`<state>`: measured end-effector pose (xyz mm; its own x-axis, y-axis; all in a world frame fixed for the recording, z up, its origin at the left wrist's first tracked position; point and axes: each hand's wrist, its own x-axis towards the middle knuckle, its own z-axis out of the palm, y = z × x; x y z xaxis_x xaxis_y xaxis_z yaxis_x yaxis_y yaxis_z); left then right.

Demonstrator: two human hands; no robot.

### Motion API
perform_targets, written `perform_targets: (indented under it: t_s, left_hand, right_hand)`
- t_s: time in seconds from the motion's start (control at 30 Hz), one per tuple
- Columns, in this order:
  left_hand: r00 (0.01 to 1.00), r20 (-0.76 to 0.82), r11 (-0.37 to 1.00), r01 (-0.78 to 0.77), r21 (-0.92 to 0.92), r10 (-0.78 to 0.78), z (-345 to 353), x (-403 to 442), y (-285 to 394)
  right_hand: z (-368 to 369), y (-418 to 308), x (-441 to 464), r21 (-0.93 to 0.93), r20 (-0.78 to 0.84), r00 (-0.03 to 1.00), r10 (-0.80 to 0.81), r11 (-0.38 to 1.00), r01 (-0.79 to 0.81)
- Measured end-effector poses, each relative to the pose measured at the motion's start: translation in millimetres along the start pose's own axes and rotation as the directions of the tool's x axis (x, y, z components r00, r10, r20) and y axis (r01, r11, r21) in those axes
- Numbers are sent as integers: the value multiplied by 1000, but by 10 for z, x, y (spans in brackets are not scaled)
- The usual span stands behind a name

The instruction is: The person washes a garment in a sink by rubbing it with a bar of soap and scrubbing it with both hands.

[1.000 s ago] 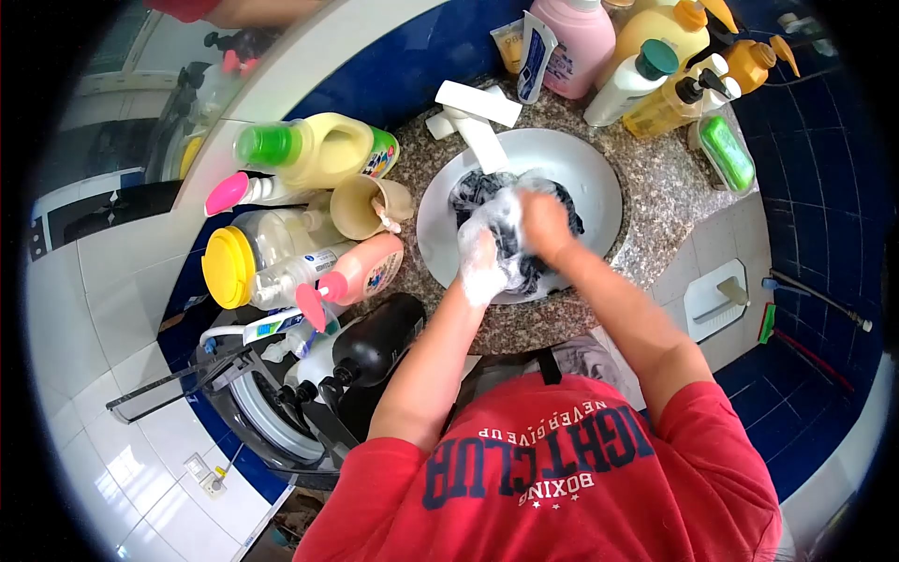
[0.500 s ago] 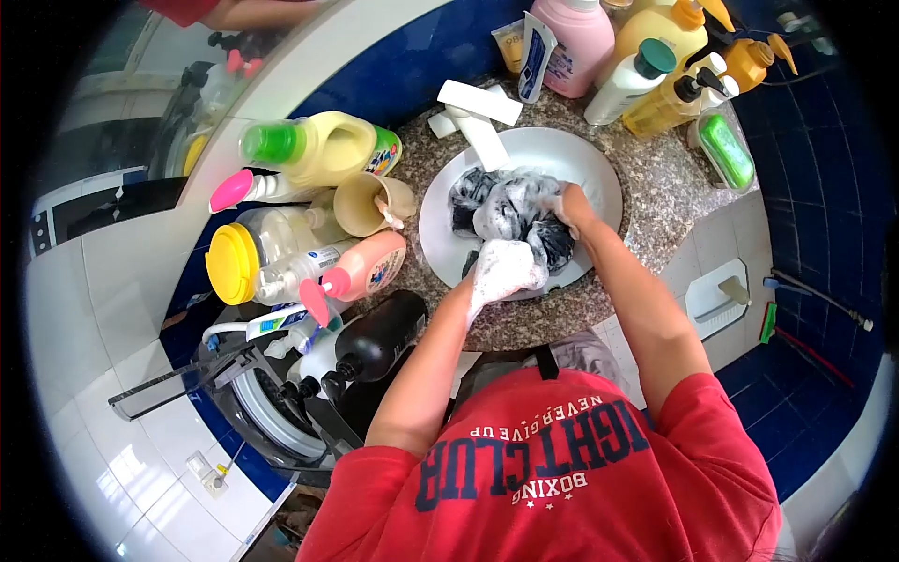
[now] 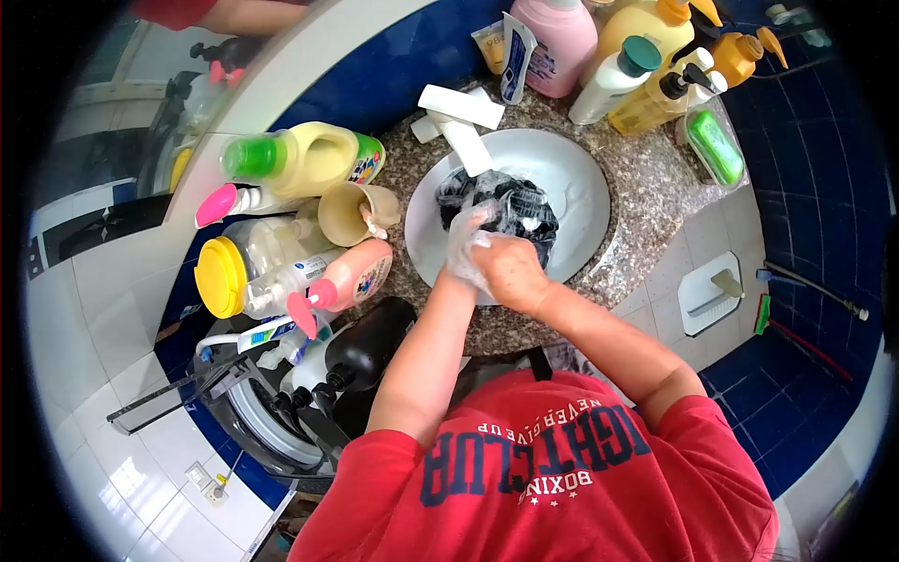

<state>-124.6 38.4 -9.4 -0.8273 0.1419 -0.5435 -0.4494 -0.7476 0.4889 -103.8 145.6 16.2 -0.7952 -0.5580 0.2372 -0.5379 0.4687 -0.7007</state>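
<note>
Dark, soapy cloth lies bunched in the white washbasin, streaked with suds. My left hand, coated in white foam, is over the near left edge of the cloth; the foam and my other hand hide most of its fingers. My right hand lies across the left one near its wrist, its fingers curled round it. White faucet parts reach over the basin's far rim.
The speckled stone counter surrounds the basin. On the left lie a yellow detergent bottle, a beige cup and a pink pump bottle. Several bottles and a green soap stand at the back right.
My right hand has left the far right of the cloth and come across to my left hand. The foamy white mound on the cloth is gone, leaving more black showing. The view has shifted slightly.
</note>
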Motion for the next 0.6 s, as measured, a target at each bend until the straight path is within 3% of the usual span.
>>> perform_targets:
  t_s: [0.07,0.1,0.17,0.23,0.3,0.33,0.37,0.4,0.43,0.5,0.53,0.57,0.6]
  left_hand:
    - [929,325,911,280,-302,-178,-444,131,-249]
    - [876,465,980,-39,-197,129,-844,428,-564]
    - [999,40,990,-12,-140,18,-141,134,-333]
    - [998,26,961,-51,-272,61,126,83,-344]
    - [1000,19,990,1,-140,2,63,53,-282]
    - [1000,22,990,-2,-142,5,-37,92,-271]
    - [987,160,986,41,-162,-15,-223,145,-304]
    - [955,295,981,85,-173,-31,-385,189,-359]
    - [955,294,981,83,-175,-28,-516,218,-432]
    - [952,307,983,38,-180,19,-688,241,-532]
    - [998,-55,999,37,-31,-39,-436,171,-483]
    - [985,170,999,-37,-16,39,-154,-11,-293]
    - [991,120,997,-46,-58,53,85,-50,-169]
  right_hand:
    - [163,182,-32,-72,-19,994,105,992,-106]
    - [200,281,2,-141,-45,979,200,969,-204]
    - [148,581,163,-88,-104,850,517,846,-525]
    - [-69,695,278,69,-127,815,566,824,-562]
    - [232,819,148,-37,-154,821,550,827,-561]
    - [297,652,81,-79,-100,875,474,873,-482]
    - [354,463,-2,-116,-39,918,396,910,-398]
    - [272,233,-29,-23,31,952,303,953,-303]
    - [309,262,-93,-11,-25,963,269,963,-269]
    - [259,479,-76,-55,-86,919,385,919,-391]
    - [241,651,-36,-31,-111,852,512,855,-518]
    - [214,848,-14,-40,-152,803,576,808,-587]
    - [128,1010,-27,69,-104,811,576,818,-572]
